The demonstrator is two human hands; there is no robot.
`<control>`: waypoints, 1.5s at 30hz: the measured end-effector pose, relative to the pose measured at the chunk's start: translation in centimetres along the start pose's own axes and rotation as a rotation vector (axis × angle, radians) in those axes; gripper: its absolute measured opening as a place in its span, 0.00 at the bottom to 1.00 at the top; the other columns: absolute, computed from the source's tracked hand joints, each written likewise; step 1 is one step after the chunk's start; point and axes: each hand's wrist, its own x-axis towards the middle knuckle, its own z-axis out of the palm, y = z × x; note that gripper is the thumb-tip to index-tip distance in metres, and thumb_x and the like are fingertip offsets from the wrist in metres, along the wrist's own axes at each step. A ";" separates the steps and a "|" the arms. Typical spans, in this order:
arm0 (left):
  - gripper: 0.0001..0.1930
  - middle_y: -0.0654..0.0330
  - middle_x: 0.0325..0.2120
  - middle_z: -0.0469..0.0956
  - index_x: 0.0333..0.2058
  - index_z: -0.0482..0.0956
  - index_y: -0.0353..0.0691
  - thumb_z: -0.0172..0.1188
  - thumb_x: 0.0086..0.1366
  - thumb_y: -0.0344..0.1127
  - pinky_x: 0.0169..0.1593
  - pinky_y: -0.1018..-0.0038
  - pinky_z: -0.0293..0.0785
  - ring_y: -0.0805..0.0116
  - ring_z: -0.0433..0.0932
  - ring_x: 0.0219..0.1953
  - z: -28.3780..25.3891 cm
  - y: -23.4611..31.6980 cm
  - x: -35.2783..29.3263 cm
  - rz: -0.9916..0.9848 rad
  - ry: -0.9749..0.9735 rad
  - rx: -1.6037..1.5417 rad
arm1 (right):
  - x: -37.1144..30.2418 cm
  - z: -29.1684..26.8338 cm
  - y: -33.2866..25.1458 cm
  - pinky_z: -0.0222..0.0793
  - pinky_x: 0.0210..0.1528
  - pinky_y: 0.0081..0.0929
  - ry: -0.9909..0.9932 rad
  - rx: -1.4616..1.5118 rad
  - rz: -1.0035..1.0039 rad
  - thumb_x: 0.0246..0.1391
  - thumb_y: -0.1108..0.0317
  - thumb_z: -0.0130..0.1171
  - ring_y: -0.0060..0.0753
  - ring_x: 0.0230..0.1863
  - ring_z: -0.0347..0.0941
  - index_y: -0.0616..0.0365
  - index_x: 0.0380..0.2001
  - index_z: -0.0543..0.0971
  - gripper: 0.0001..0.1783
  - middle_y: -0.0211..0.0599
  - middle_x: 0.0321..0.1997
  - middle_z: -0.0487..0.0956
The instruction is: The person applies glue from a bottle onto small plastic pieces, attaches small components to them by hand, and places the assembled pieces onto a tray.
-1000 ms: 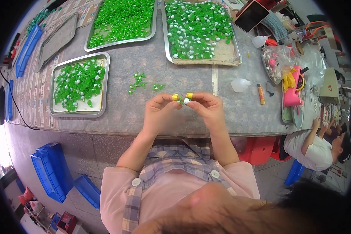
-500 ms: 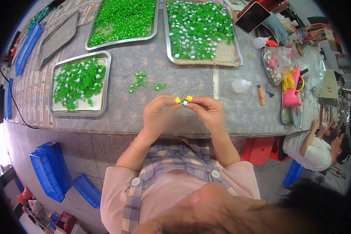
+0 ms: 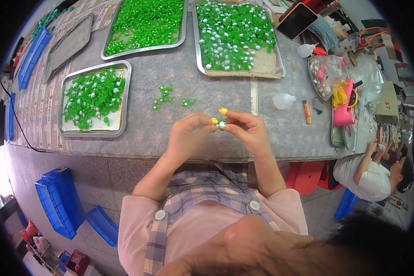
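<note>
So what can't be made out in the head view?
All in the head view:
White-and-green piece: details too small, partly covered by the left hand.
Tray of small green pieces: far rim cut off by the top edge.
Co-worker's hands: what they hold is too small to tell.

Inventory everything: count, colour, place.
Table: one, grey, centre
Held piece: one, white and green, centre
Loose pieces: few, green, centre
Filled trays: three, silver, left and top
Tray pieces: many, mostly green, inside
Flat tray: one, grey, left
Bottles: two, white, right
Tube: one, orange, right
Dispenser: one, pink, right
Screen: one, black, right
Crates: several, blue, left
Stools: some, red, below
Co-workers: some, one white-topped, right
Left hand: one, yellow-tipped, centre
Right hand: one, yellow-tipped, centre
</note>
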 end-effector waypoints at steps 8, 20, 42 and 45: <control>0.06 0.60 0.20 0.73 0.23 0.74 0.35 0.58 0.42 0.25 0.29 0.82 0.66 0.74 0.71 0.25 0.2 -0.7 0.2 -0.139 -0.034 -0.061 | 0.0 -0.3 0.8 0.62 0.33 0.13 -0.062 0.011 0.005 0.41 0.74 0.53 0.20 0.31 0.67 0.65 0.31 0.73 0.10 0.33 0.28 0.73; 0.06 0.58 0.21 0.72 0.21 0.71 0.35 0.58 0.41 0.24 0.27 0.77 0.65 0.67 0.70 0.23 0.5 -0.4 0.2 0.393 0.060 0.442 | 0.2 0.3 2.0 0.64 0.33 0.12 -0.027 0.177 0.075 0.44 0.75 0.49 0.19 0.31 0.68 0.67 0.32 0.72 0.10 0.34 0.30 0.73; 0.09 0.59 0.26 0.70 0.28 0.72 0.36 0.57 0.44 0.25 0.35 0.78 0.64 0.69 0.69 0.30 -8.5 -2.1 0.8 0.319 0.425 0.480 | 8.1 2.7 3.0 0.57 0.33 0.28 -0.145 -1.015 -0.408 0.34 0.68 0.56 0.36 0.31 0.61 0.56 0.21 0.71 0.07 0.34 0.22 0.66; 0.09 0.58 0.26 0.72 0.26 0.73 0.37 0.57 0.41 0.25 0.32 0.76 0.66 0.65 0.71 0.31 -5.1 -1.4 0.7 0.427 0.154 0.535 | 6.3 2.0 2.0 0.58 0.31 0.23 -0.283 -0.588 -0.187 0.36 0.68 0.56 0.29 0.28 0.63 0.58 0.21 0.71 0.07 0.31 0.21 0.67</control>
